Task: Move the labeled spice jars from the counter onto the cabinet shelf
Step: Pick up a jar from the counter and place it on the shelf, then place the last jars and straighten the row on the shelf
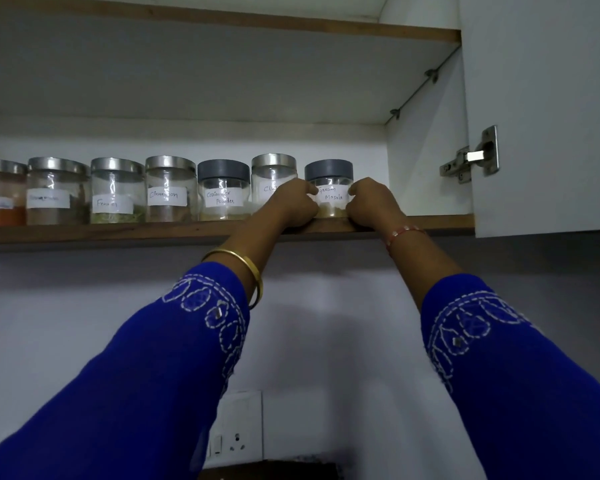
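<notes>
A glass jar labelled Garam Masala (329, 188), with a dark grey lid, stands at the right end of a row on the cabinet shelf (153, 232). My left hand (297, 204) grips its left side and my right hand (371, 206) grips its right side. To its left stand several more labelled jars: one partly hidden behind my left hand (272, 174), Coriander Powder (222, 190), Cinnamon (168, 188), Fennel (116, 192), and two others further left (58, 192) (0, 194).
The open cabinet door (541, 116) with its hinge (471, 157) hangs at the right. There is free shelf room right of the Garam Masala jar. A wall socket (236, 431) sits low on the wall below.
</notes>
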A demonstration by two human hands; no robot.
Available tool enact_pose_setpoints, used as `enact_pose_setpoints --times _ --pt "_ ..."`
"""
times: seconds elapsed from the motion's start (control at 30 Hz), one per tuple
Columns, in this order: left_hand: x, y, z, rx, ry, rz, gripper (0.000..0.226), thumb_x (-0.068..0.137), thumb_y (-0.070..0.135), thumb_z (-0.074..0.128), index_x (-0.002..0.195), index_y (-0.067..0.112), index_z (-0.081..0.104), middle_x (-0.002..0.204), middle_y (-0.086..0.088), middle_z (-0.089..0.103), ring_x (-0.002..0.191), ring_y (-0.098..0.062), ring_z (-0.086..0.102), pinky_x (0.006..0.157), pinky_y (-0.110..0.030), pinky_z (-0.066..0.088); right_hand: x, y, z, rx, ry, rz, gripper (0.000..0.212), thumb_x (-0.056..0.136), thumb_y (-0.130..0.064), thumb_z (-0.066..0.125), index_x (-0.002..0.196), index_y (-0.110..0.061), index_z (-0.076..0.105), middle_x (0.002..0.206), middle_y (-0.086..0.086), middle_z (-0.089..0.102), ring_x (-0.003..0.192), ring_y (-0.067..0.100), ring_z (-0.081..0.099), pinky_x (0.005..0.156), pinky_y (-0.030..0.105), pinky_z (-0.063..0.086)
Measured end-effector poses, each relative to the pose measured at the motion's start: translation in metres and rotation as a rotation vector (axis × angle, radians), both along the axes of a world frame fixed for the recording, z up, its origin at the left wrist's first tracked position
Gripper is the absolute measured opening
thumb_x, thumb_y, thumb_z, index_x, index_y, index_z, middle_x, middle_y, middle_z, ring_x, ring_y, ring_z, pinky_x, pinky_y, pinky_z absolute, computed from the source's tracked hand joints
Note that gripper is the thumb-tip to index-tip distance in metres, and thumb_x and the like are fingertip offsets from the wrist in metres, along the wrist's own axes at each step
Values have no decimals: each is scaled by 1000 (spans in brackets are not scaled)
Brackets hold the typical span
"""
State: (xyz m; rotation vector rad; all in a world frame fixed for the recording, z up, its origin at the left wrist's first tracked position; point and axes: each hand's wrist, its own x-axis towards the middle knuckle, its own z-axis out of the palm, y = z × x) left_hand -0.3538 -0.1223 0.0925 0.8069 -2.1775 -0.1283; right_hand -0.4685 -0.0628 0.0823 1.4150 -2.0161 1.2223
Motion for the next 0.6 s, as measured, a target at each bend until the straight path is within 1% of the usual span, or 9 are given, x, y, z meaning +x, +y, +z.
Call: enact_pose_setpoints --times 0.1,0.2,0.27,0.33,0.4,0.43,0.5,0.6 --pt "5 9 -16 -121 185 -18 44 86 -2 41 126 7 55 125 -13 60 117 -24 55 99 -28 40 11 12 -14 -108 16 51 40 91 -3 47 131 -2 49 135 17 52 124 31 48 101 31 37" --pt "17 20 -38 -248 328 -53 39 88 -1 41 122 7 59 124 -12 63 116 -23 57 99 -28 41 21 25 -36 -244 20 146 39 93 -3 45 132 -2 49 136 17 52 126 29 47 104 28 35" --pt "29 28 -55 -272 424 -96 38 88 -2 41 120 6 60 124 -12 62 117 -22 55 97 -21 39 27 31 -56 -313 59 173 39 92 -2 47 131 -1 49 134 17 53 125 28 48 103 25 34" --pt "47 38 -77 -270 525 -150 36 87 -1 42 117 2 61 120 -14 63 113 -22 57 90 -11 37 40 38 -83 -362 32 236 41 92 -3 49 132 0 48 135 16 51 127 27 46 104 23 32" --pt "67 50 -104 -224 613 -209 33 89 0 42 117 0 61 117 -15 64 109 -20 58 84 -1 38 59 45 -117 -344 -28 289 46 93 -7 51 137 -2 42 144 14 42 136 26 36 110 26 27" --pt "78 55 -119 -184 646 -221 33 91 0 43 118 1 60 118 -14 64 109 -17 57 83 3 37 69 48 -134 -312 -39 299 48 93 -9 51 139 -4 39 148 13 37 140 25 31 113 28 24" --pt "98 63 -149 -117 671 -204 33 92 0 43 120 3 59 122 -11 63 111 -11 54 85 4 35 90 51 -168 -255 -47 330 49 94 -12 51 141 -5 37 150 12 34 141 24 28 114 28 21" --pt "131 72 -192 -64 659 -152 32 93 1 43 122 5 58 125 -9 61 113 -7 51 88 5 34 123 55 -211 -216 -130 400 49 94 -14 51 141 -7 37 149 10 36 140 23 30 115 31 25"
